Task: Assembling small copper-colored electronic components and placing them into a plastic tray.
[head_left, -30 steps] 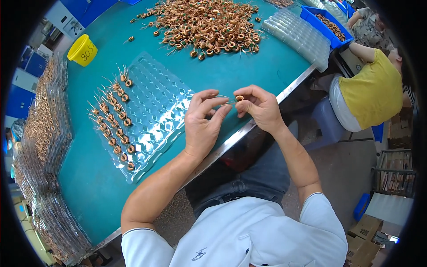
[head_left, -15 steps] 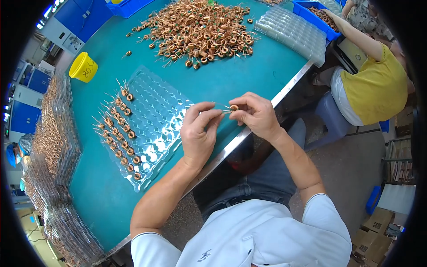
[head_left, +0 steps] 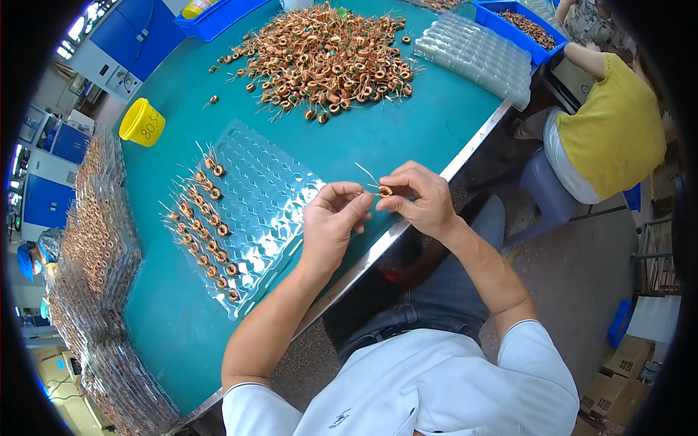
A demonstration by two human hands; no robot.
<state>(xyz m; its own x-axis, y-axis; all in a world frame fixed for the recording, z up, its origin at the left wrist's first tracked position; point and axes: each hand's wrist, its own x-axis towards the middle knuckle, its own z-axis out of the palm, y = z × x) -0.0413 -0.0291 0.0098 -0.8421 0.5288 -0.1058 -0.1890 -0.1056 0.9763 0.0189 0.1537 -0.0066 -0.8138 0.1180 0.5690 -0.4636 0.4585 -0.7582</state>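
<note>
Between my two hands, above the table's near edge, is a small copper-wound toroid coil (head_left: 384,192) with thin wire leads. My right hand (head_left: 423,198) grips the coil body between thumb and fingers. My left hand (head_left: 334,218) is closed in a pinch at the leads on the coil's left side. One lead sticks up and to the left, free of the fingers. Left of my hands lies a clear plastic tray (head_left: 265,171) with rows of pockets. Several coils (head_left: 207,211) with upright leads fill the rows at its left side.
A big heap of loose coils (head_left: 327,62) lies on the green table (head_left: 174,327). Stacked filled trays (head_left: 102,247) line the left edge, near a yellow bucket (head_left: 143,123). Clear trays (head_left: 476,58) and a blue bin (head_left: 520,29) stand at the far right, beside a seated person (head_left: 614,134).
My left fingertips have shifted on the leads, and one lead now points up and left. The whole view has tilted slightly. My right hand keeps its hold on the coil.
</note>
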